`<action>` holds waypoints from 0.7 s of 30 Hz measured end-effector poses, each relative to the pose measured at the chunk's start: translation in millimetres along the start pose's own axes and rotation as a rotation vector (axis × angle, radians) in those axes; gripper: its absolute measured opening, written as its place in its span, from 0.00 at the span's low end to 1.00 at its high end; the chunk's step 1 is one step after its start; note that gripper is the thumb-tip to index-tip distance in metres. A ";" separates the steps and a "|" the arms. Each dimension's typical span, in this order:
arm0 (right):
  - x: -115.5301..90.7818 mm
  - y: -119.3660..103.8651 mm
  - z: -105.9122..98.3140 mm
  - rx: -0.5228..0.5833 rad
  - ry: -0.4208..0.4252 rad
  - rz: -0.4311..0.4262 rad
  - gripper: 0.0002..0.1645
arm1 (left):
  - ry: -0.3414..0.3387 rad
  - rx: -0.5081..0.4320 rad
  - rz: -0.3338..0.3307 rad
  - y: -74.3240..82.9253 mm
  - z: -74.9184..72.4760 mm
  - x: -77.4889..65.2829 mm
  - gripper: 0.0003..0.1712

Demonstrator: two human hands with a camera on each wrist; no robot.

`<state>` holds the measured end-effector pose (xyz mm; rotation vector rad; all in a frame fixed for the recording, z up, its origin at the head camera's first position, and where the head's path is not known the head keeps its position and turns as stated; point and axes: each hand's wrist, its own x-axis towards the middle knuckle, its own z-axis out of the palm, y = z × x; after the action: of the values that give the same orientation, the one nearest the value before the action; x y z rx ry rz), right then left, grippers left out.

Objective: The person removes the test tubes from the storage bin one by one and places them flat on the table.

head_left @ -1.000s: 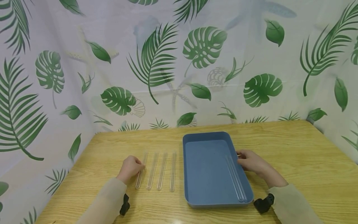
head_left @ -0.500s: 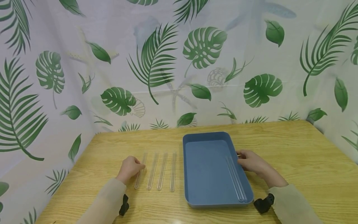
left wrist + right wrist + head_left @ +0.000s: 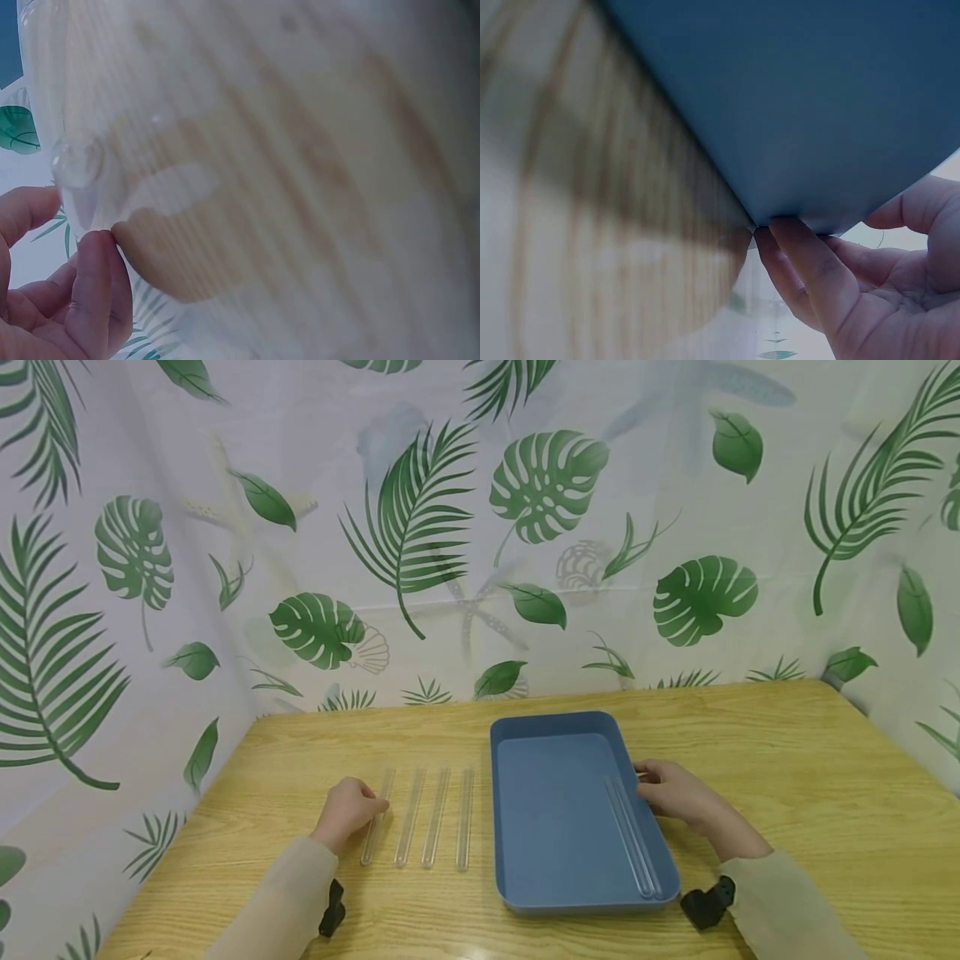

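Observation:
My left hand (image 3: 351, 812) pinches the leftmost clear test tube (image 3: 371, 846) between thumb and fingertips as it lies on the table. The fingers cover its middle; in the left wrist view a tube's round end (image 3: 78, 159) appears close by. To its right, three more test tubes (image 3: 433, 818) lie roughly parallel, rounded ends toward me. Against the outer right wall of a blue rectangular tray (image 3: 551, 827), my right hand (image 3: 678, 793) rests its thumb and fingertips. Fairly straight fingers (image 3: 817, 270) touch the wall low down in the right wrist view. Two test tubes (image 3: 633, 839) lie side by side in the tray.
The wood-grain table (image 3: 795, 760) extends on both sides of the tray. A white cloth with green leaves (image 3: 551, 485) hangs behind and at the sides. Black wrist-worn devices (image 3: 708, 906) sit at both sleeve cuffs.
The near end of the leftmost test tube has shifted very slightly left under my left hand since one second ago. The right hand and the tray stay still.

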<state>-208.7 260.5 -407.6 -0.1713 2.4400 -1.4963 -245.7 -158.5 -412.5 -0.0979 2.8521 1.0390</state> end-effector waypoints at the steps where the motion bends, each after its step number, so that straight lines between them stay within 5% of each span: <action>1: 0.1 0.0 0.1 -0.003 -0.001 -0.002 0.30 | -0.001 -0.004 0.000 0.0 -0.3 -0.2 0.11; 10: 1.1 0.5 0.0 -0.011 -0.004 -0.006 0.30 | 0.015 -0.021 0.004 2.6 -5.8 -2.5 0.10; 21: 0.8 0.9 -0.3 0.008 -0.007 -0.009 0.30 | 0.061 -0.181 0.040 18.9 -10.7 -6.0 0.16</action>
<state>-209.5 261.0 -408.4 -0.1855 2.4309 -1.5064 -242.4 -150.8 -391.6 -0.0883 2.8181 1.3227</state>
